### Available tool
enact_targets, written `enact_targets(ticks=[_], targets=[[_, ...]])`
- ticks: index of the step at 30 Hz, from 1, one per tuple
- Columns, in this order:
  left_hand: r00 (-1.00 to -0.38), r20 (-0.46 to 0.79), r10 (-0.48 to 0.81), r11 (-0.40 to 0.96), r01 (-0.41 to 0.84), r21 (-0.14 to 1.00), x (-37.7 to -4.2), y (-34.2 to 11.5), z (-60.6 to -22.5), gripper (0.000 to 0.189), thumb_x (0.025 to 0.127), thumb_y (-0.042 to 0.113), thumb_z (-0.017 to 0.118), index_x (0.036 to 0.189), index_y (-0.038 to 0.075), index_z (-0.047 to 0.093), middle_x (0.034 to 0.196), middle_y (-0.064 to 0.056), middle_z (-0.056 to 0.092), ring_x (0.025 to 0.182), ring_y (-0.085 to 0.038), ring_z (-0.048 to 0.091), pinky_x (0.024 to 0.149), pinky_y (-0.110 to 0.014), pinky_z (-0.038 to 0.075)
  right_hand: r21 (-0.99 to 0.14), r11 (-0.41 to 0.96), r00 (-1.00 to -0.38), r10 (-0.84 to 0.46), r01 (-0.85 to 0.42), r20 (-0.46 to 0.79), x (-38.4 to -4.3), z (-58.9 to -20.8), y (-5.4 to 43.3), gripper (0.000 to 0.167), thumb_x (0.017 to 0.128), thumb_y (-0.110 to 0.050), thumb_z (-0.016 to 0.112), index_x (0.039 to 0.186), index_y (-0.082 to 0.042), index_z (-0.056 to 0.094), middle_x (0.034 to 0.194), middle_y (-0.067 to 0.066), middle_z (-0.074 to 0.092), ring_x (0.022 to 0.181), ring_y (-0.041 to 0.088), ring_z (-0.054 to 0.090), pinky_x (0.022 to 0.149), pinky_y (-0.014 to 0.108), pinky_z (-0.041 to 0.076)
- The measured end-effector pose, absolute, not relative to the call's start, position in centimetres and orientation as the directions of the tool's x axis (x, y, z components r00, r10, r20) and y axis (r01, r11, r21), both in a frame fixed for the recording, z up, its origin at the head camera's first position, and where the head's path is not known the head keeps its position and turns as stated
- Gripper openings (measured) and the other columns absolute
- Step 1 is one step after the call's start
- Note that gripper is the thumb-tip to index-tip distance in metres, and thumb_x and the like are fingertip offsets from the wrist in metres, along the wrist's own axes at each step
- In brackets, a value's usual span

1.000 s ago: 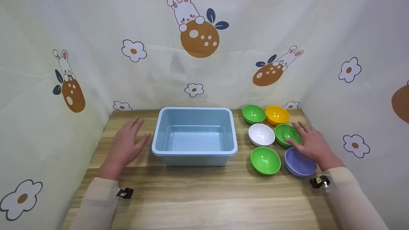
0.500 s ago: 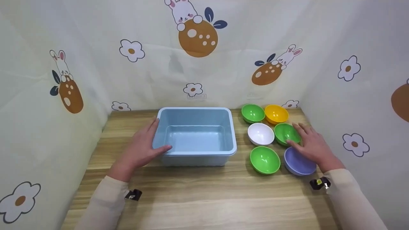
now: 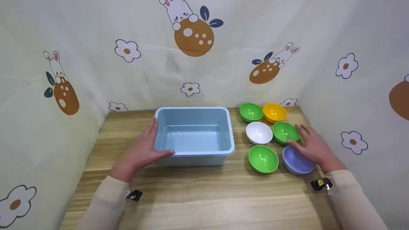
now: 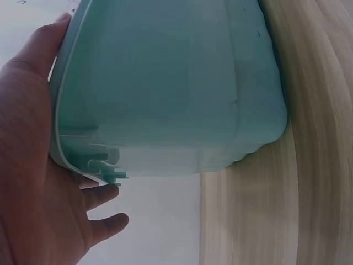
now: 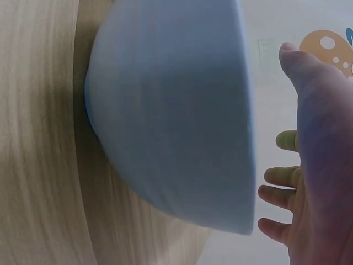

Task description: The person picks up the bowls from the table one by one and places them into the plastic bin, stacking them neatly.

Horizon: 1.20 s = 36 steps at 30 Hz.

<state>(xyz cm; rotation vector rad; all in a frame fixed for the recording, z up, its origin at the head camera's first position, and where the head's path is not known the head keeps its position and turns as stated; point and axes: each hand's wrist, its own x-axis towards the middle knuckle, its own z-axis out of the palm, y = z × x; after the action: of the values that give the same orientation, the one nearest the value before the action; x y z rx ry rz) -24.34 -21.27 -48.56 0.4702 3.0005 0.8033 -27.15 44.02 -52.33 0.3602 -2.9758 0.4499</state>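
A light-blue plastic storage box (image 3: 194, 160) stands with nothing in it, left of several bowls. My left hand (image 3: 140, 153) holds its near left corner, thumb on the front rim and fingers along the left side. The left wrist view shows some fingertips below the rim (image 4: 57, 110). My right hand (image 3: 314, 148) hovers with spread fingers over the right edge of a purple bowl (image 3: 297, 162), holding nothing. In the right wrist view that bowl's outer side (image 5: 176, 110) is apart from the fingers. A green bowl (image 3: 285, 132) lies just beyond the right thumb.
Left of the purple bowl sits another green bowl (image 3: 263, 159). Behind are a white bowl (image 3: 258, 133), a third green bowl (image 3: 251, 111) and an orange-yellow bowl (image 3: 274, 112). Printed cloth walls (image 3: 153, 80) enclose the wooden table (image 3: 204, 198) at the back and sides.
My left hand has moved right, from beside the box onto its near left corner. The right hand stays over the purple bowl. The camera view has shifted slightly.
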Motion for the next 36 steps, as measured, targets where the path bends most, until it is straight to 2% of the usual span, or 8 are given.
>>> enact_targets(ticks=[3,10,17,24,30,36], targets=[[-0.954,0.096,0.283,0.827,0.293,0.479,-24.4,-21.4,-48.7,0.146,0.082,0.090,0.071,0.177,0.003,0.003,0.184,-0.021,0.006,0.165,-0.050,0.023,0.127,-0.069,0.031,-0.335,0.915,-0.973,-0.198,-0.226,0.117,-27.2,-52.5,44.1,0.092,0.108,-0.058,0.065,0.168,0.004,0.035,0.164,0.039,0.039,0.144,0.066,0.043,0.113,0.086,0.035],[-0.954,0.109,0.280,0.832,0.298,0.467,-24.3,-21.6,-48.8,0.143,0.084,0.088,0.072,0.177,0.002,0.004,0.183,-0.023,0.009,0.162,-0.054,0.027,0.126,-0.071,0.032,-0.484,0.863,-0.987,-0.161,-0.148,0.015,-26.2,-52.8,44.1,0.106,0.104,-0.060,0.070,0.169,0.011,0.026,0.168,0.042,0.032,0.153,0.065,0.033,0.120,0.084,0.027],[-0.956,0.098,0.277,0.839,0.290,0.460,-24.3,-21.5,-48.8,0.145,0.083,0.091,0.070,0.177,0.004,0.003,0.184,-0.021,0.007,0.162,-0.053,0.027,0.125,-0.070,0.033,-0.508,0.842,-0.981,-0.187,-0.182,0.043,-24.4,-53.0,44.0,0.105,0.100,-0.055,0.078,0.166,0.011,0.031,0.162,0.042,0.041,0.146,0.062,0.043,0.117,0.082,0.034],[-0.956,0.090,0.280,0.840,0.289,0.458,-24.3,-21.3,-49.0,0.146,0.083,0.092,0.069,0.177,0.003,0.003,0.184,-0.020,0.005,0.162,-0.053,0.026,0.126,-0.069,0.032,-0.555,0.813,-0.976,-0.217,-0.176,-0.008,-22.7,-53.3,43.9,0.113,0.094,-0.051,0.086,0.169,0.010,0.026,0.164,0.041,0.037,0.142,0.061,0.046,0.112,0.082,0.041],[-0.950,0.108,0.295,0.827,0.310,0.469,-24.4,-21.3,-49.0,0.143,0.085,0.087,0.073,0.175,-0.002,0.005,0.183,-0.024,0.006,0.162,-0.054,0.027,0.127,-0.068,0.033,-0.552,0.814,-0.978,-0.209,-0.180,0.011,-22.1,-53.6,43.6,0.119,0.090,-0.050,0.090,0.169,0.009,0.024,0.162,0.042,0.037,0.134,0.060,0.051,0.107,0.080,0.047],[-0.951,0.099,0.292,0.824,0.303,0.478,-24.4,-21.3,-49.0,0.143,0.085,0.087,0.072,0.176,-0.001,0.005,0.184,-0.023,0.006,0.164,-0.052,0.024,0.127,-0.067,0.031,-0.542,0.820,-0.979,-0.202,-0.183,0.025,-21.4,-53.7,43.4,0.122,0.088,-0.051,0.093,0.170,0.006,0.024,0.161,0.039,0.038,0.128,0.057,0.055,0.102,0.078,0.051]])
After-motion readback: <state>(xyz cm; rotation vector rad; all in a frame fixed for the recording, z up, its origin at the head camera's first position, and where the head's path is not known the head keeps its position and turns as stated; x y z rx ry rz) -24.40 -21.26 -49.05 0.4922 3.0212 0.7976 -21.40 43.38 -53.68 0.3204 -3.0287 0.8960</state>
